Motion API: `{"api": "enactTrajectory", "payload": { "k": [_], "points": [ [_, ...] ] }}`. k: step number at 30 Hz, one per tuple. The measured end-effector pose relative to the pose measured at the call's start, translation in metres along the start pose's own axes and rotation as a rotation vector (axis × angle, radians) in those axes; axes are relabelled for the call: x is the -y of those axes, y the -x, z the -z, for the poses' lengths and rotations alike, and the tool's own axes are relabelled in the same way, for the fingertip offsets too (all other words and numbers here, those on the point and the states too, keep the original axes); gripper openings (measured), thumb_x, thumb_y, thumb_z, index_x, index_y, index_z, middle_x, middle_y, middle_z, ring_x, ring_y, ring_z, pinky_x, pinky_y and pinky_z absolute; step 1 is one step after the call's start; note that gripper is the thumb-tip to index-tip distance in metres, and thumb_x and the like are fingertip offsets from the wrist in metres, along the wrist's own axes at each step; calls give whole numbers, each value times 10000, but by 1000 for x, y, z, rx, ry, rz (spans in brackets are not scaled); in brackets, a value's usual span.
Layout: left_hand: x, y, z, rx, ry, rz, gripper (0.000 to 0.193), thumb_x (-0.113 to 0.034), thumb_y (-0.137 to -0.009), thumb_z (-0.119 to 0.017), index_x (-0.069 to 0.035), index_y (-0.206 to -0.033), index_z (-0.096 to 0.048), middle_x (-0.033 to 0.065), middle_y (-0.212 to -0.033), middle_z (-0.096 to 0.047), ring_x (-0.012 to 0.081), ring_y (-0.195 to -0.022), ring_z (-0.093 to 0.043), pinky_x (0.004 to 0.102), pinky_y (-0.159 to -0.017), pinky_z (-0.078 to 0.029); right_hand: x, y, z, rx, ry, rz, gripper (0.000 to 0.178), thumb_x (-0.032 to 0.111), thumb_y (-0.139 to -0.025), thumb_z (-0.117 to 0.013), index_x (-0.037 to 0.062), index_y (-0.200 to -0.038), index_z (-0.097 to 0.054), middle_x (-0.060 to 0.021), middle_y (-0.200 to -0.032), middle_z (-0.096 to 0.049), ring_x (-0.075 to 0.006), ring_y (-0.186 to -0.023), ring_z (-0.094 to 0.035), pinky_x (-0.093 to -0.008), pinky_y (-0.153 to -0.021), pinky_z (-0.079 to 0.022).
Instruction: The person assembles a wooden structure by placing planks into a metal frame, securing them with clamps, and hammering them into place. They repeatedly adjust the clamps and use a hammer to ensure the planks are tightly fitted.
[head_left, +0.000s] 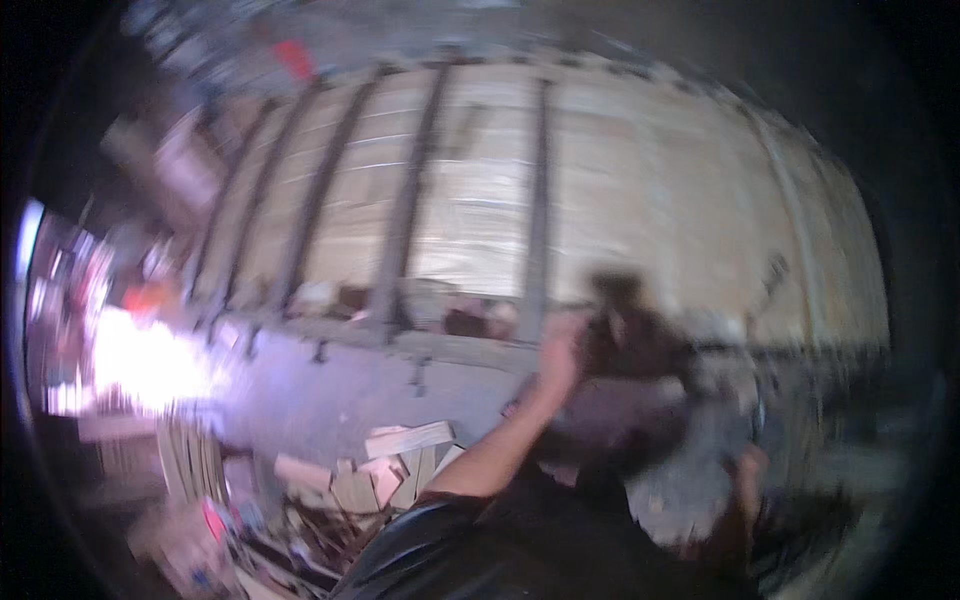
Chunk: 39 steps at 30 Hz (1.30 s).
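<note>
The picture is smeared by motion. My left hand [565, 345] reaches to the near edge of a wide, pale wooden panel [660, 190]. Right beside its fingers is a dark brown, blurred thing [640, 340] whose kind I cannot make out; whether the hand grips it or only touches it does not show. Lower and to the right is my right hand [746, 468], its fingers blurred. A thin, light bluish rod-like shape [759, 405] stands just above it, and I cannot tell whether the hand holds it.
Several dark bars [405, 210] cross the panel's left half. Wood offcuts [385, 475] lie piled at the lower left on the grey floor [330, 390]. Bright light [145, 365] glares at the left, and a red thing [293, 60] shows at the far left.
</note>
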<state>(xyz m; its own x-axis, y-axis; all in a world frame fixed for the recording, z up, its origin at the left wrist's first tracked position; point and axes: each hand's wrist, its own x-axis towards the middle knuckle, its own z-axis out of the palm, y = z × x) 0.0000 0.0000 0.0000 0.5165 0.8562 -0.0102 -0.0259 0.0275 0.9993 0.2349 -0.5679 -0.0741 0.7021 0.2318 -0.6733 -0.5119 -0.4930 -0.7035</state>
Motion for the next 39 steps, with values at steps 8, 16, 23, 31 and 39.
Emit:
{"api": "enactTrajectory", "payload": {
  "k": [8, 16, 23, 31, 39],
  "points": [
    [-9, -32, -119, 254, -799, -456, 374, -183, -958, -625, 25, -1268, -615, 239, -1230, -613, 372, -1148, -566, 440, -1040, -418, -144, -124, -264, 137, -1476, -756, 576, 485, -899, -629, 68, -1282, -526, -251, -1209, -607, -419, -1047, -632, -610, -935, -487],
    [69, -48, -234, 321, -999, -281, 621, -437, -985, -562, -6, -1425, -486, 289, -1378, -499, 431, -1272, -456, 488, -1095, -351, -65, -207, -83, -11, -1787, -223, 515, 425, -921, -582, 59, -1283, -545, -237, -1233, -606, -401, -1079, -626, -610, -927, -499],
    [97, -52, -253, 240, -1154, -161, 934, -690, -915, -491, 35, -1490, -367, 288, -1344, -554, 427, -1163, -587, 480, -1007, -442, -55, -236, 64, 8, -1894, 196, 469, 371, -941, -541, 51, -1283, -561, -225, -1254, -605, -385, -1107, -620, -610, -920, -510],
    [79, -48, -267, 195, -1195, -13, 720, -499, -925, -576, 32, -1404, -491, 201, -1004, -726, 346, -945, -700, 417, -831, -527, -28, -172, 141, -48, -1848, 487, 437, 326, -964, -500, 37, -1282, -580, -221, -1259, -610, -379, -1097, -635, -611, -896, -529],
    [108, -63, -252, 161, -1237, -183, 524, -403, -895, -588, 25, -1189, -662, 254, -1040, -702, 390, -917, -697, 447, -804, -540, -82, -177, 35, 797, -1861, 97, 484, 411, -943, -551, 16, -1218, -603, -215, -1131, -640, -378, -942, -658, -537, -865, -542]
  ]
}}
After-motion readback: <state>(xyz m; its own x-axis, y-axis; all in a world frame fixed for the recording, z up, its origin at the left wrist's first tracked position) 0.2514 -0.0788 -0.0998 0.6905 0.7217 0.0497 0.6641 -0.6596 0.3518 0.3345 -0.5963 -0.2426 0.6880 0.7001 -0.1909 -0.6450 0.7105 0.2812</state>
